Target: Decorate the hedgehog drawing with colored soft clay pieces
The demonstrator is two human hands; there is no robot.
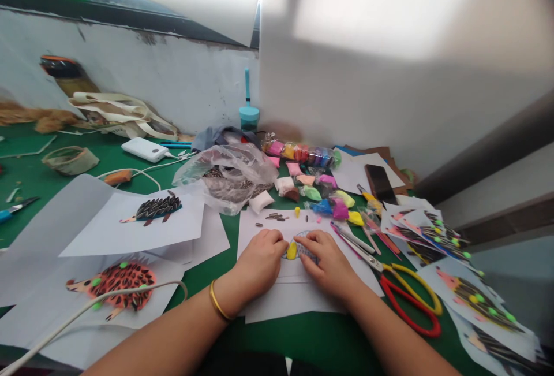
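Observation:
A white sheet of paper (259, 301) lies before me with a partly hidden drawing (308, 237) on it. On that drawing sits a small flattened piece of yellow clay (292, 250) between my hands. My left hand (262, 257) rests at its left edge, fingers curled together and fingertips beside the clay; anything inside them is hidden. From the other side, my right hand (324, 259) lies over the drawing, thumb and index finger apart, the index fingertip at the clay. Several striped sunflower seeds (277, 217) and a yellow clay bit (297, 212) lie above on the sheet.
Scissors (389, 275) lie right of the paper, near seed-covered hedgehog pictures (476, 301). Behind are clay packets (340, 208), a plastic bag of seeds (229, 182) and a phone (380, 183). At left, a white cable (108, 295) crosses a pink hedgehog picture (125, 278).

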